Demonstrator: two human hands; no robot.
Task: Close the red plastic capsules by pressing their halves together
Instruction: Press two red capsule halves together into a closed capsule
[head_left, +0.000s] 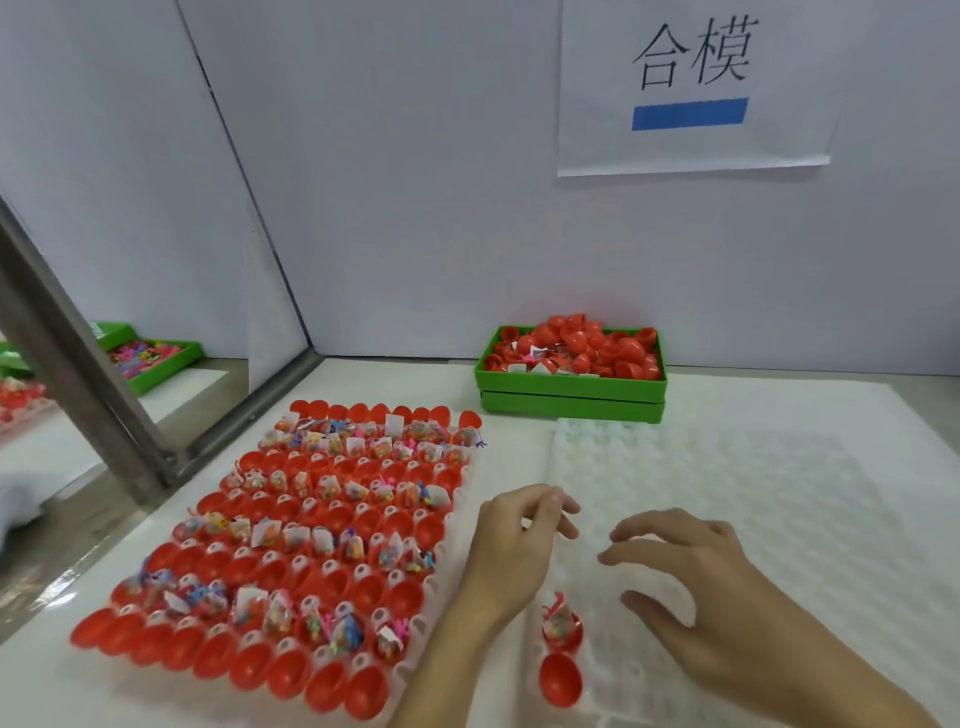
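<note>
Red capsules (291, 561) with multicoloured fillings, green bin (570, 388), white dimpled tray (727, 467)

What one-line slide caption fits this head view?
Both hands, left hand and right hand, hover over an open red capsule on the white tray, empty-handed.

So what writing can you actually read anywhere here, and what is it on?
"合模": large black characters on the white paper sign on the back wall, above a plain blue bar.
Paper slips in the open red capsules on the tray: too small and blurred to read.
Slips in the green bin: also unreadable.
</note>
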